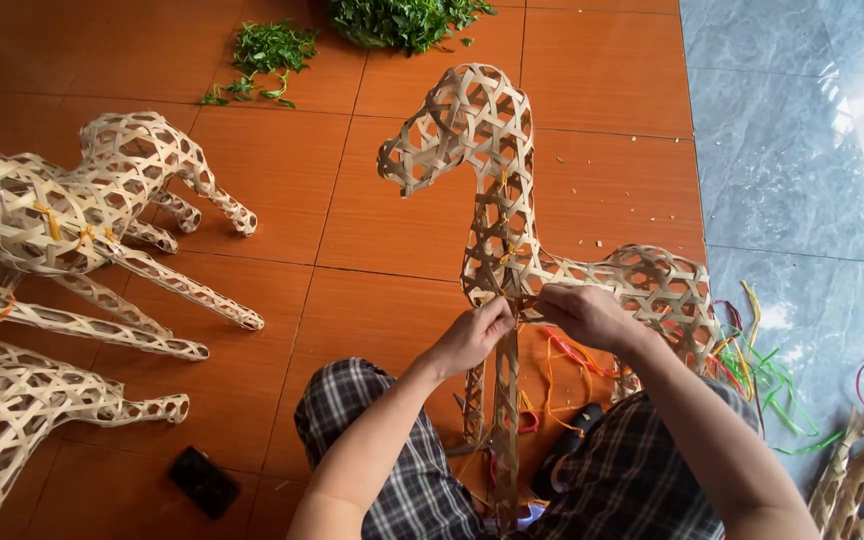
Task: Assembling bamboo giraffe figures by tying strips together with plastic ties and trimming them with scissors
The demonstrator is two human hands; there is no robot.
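The woven bamboo animal stands on the orange floor, long neck straight up, head pointing left. The left hand and right hand pinch its chest, fingers curled shut.

An orange tiled floor is strewn with woven animals, green leaves, a black phone and coloured strips

woven animal frame: pale tan | floor tiles: orange | trousers: dark-and-white plaid
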